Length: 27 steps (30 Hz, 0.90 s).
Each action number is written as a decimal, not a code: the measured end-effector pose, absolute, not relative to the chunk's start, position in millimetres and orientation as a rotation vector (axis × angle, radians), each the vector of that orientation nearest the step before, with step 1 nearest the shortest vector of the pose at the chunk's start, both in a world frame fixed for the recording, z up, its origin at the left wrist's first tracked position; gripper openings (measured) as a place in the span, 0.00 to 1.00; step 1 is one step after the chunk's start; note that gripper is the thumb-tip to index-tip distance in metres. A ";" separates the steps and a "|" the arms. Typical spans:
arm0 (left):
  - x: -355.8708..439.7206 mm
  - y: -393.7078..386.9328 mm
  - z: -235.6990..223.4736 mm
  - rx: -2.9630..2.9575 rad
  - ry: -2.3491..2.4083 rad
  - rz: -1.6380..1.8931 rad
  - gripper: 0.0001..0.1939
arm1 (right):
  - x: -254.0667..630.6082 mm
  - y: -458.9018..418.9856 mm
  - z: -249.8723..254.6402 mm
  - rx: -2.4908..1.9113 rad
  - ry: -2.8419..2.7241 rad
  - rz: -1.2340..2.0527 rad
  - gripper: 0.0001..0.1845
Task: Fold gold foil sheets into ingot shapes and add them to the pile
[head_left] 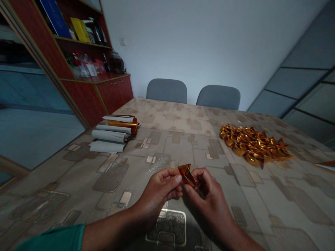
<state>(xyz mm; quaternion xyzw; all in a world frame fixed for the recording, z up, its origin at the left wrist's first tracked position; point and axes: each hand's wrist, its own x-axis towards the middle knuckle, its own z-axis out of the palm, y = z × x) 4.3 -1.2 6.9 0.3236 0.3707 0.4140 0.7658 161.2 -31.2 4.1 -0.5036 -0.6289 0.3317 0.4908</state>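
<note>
"Now, both hands are working close together over the patterned desk (172, 139), and what are they gripping?"

"One shiny, orange-gold folded foil piece (187, 175), and it's sitting right between them, just above the near part of the desk! The left hand (161, 186) is pinching its left side with thumb and fingers."

"And the right hand (210, 197)?"

"Grasping too! Its thumb and fingers are closing around the lower right side, while a pointed flap is sticking up at the top."

"What's lying over to the right?"

"A glittering cluster of gold foil pieces (253, 144), all crowding together, well apart from the right hand. And on the left, curled sheets (112, 136) are resting in a stack, showing pale outsides and a strip of orange foil."

"Anything beyond?"

"Two grey chairs (166, 90) are standing at the far edge, backs rising above the desk, and a red cabinet (115, 92) is filling the far left. Down near us, a green sleeve (57, 238) is covering part of the left arm!"
</note>
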 end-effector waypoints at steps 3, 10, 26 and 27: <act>5.3 -0.8 5.3 0.707 0.793 0.893 0.20 | 160.7 -32.6 2.4 -1.241 -1.538 0.786 0.05; 1.8 1.5 5.7 0.695 0.709 0.849 0.21 | 168.7 -35.8 11.7 -0.967 -1.375 1.152 0.12; -10.1 5.5 9.0 0.834 0.484 0.642 0.21 | 173.7 -37.5 17.9 -0.884 -1.058 1.817 0.24; -10.2 5.1 9.8 0.848 0.475 0.630 0.20 | 173.5 -38.2 18.5 -0.891 -1.060 1.823 0.25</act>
